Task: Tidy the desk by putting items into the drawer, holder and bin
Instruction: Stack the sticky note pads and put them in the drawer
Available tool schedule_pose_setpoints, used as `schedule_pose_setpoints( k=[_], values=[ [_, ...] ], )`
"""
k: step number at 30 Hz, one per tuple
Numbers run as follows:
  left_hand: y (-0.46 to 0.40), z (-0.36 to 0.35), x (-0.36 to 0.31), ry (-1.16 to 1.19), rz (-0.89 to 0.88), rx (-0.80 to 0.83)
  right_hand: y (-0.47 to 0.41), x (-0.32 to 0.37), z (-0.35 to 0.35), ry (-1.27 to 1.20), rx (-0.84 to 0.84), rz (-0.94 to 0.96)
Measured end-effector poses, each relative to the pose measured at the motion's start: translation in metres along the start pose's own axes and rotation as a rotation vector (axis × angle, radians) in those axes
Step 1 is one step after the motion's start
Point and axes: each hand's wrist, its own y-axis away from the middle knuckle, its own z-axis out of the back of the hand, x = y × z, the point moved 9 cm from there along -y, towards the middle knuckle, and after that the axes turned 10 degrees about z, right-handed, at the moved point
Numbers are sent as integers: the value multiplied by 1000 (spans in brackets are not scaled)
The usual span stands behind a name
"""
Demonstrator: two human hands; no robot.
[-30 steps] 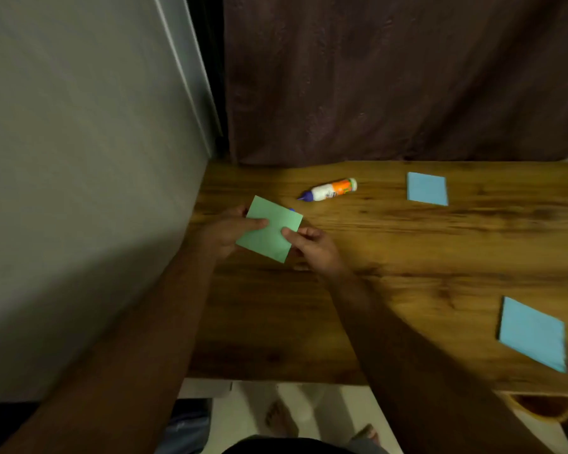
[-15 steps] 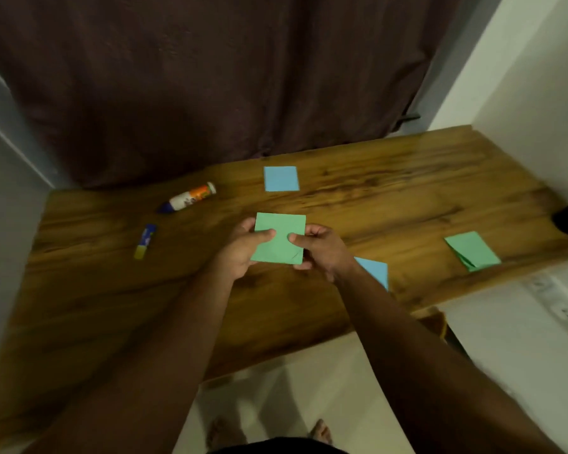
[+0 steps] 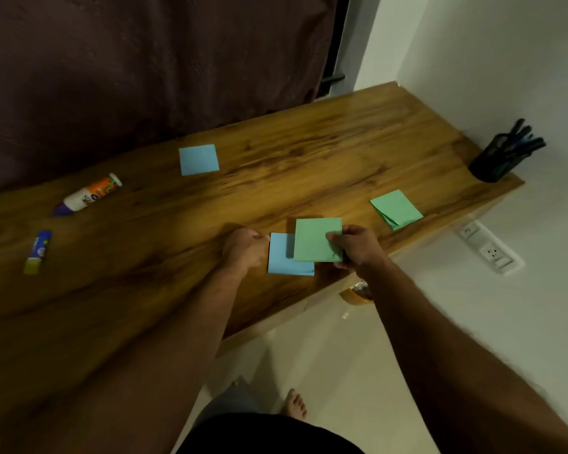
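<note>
Right hand [image 3: 358,249] pinches green note [image 3: 315,239]; left hand [image 3: 243,249] — fingers curled, seemingly touching blue note [image 3: 282,257].

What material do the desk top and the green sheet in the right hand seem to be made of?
Desk top: looks like wood or a wood-look laminate, with brown streaked grain and a slight sheen; which of the two cannot be told. Green sheet, pinched by the right hand: appears to be thin matte paper, flat and square-cut, overlapping a similar blue sheet.
</note>
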Motion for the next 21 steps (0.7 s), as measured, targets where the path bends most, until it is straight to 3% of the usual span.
schedule_pose_setpoints(
  k=[4, 9, 16, 19, 21],
  values=[
    [-14, -15, -2, -136, -28, -20, 2, -17, -9, 108, 32, -70],
    [-8, -26, -13, -201, -30, 23, -5, -18, -16, 403, -63, -26],
    [-4, -32, -24, 192, 38, 318, -3, -21, -20, 78, -84, -57],
    [-3, -34, -29, 259, 27, 419, -3, -13, -19, -135, -122, -5],
    [1, -36, -37, 271, 1, 466, -4, -3, -19, -127, -145, 47]
  ],
)
